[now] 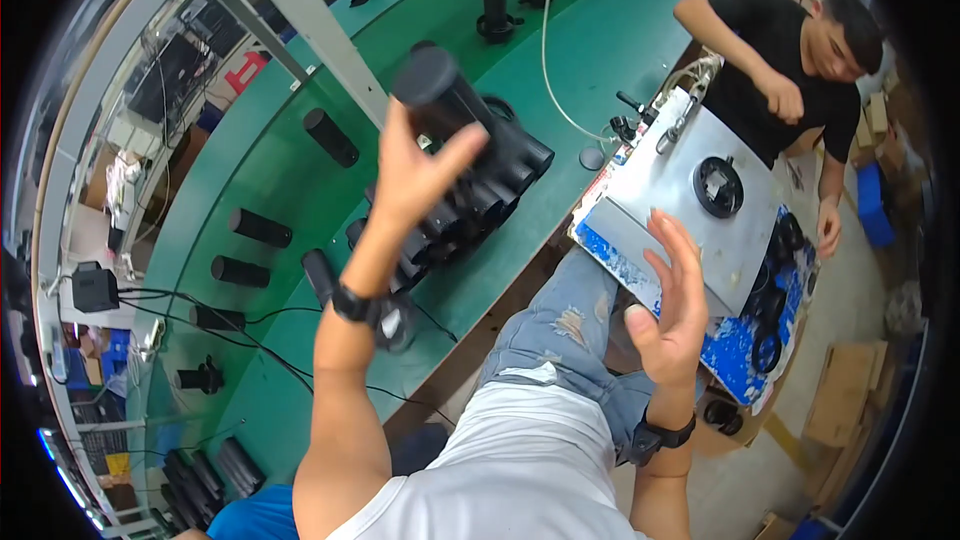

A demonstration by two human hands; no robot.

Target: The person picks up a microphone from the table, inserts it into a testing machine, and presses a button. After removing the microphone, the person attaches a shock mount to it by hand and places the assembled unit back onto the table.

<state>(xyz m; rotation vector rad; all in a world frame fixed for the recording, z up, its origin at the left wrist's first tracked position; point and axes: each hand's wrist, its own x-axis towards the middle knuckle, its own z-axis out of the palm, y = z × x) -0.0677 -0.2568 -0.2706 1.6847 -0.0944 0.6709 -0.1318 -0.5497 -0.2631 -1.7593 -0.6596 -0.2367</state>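
Observation:
My left hand [412,175] is raised over the green conveyor and closed round a smooth black cylinder [428,78], whose flat round end faces up. Its fingers are partly hidden behind the cylinder. Just beyond and below it lies a pile of similar black tubes [485,202], stacked on their sides. My right hand [675,310] is empty, fingers stretched and thumb apart, near the close edge of a silver metal box [640,240]. On top of that box sits a black ring-shaped part [718,187].
More black cylinders [261,227] stand on the green belt [290,175] at the left. A blue-topped surface [735,355] at the right carries black rings. A co-worker in a black shirt [760,55] sits beyond the box. Cables [270,345] cross the left side.

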